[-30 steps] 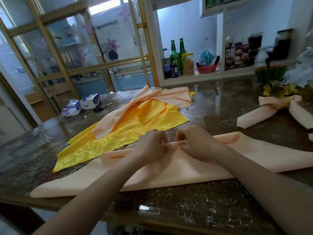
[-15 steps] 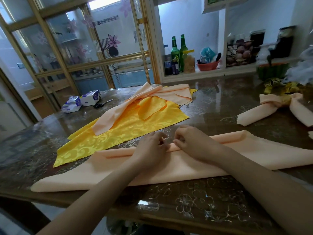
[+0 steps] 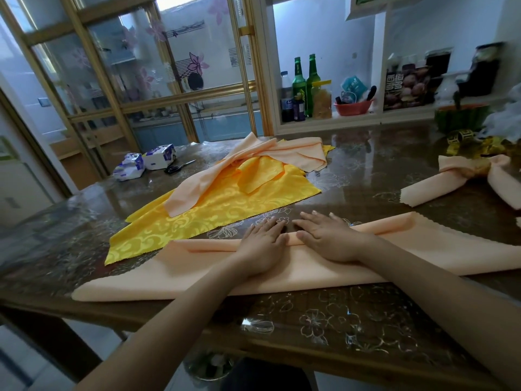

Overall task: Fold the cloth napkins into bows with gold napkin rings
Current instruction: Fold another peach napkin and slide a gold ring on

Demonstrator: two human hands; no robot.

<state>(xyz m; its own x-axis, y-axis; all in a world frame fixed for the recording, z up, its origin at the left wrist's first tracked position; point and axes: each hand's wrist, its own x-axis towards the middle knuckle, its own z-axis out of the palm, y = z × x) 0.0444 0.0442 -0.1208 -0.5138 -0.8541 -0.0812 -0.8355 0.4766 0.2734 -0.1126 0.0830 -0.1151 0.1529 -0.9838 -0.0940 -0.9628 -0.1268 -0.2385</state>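
While the peach napkin point(image 3: 282, 266) lies in a long folded band across the table point(image 3: 324, 325), you press it flat. Your left hand point(image 3: 263, 245) and right hand point(image 3: 329, 239) lie spread, side by side, on its rolled far edge.

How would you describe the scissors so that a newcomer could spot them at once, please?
Start at the glossy table, then go to its far left corner by the glass doors. The scissors lie just right of two white-and-blue tissue packs, the only dark, thin thing there.
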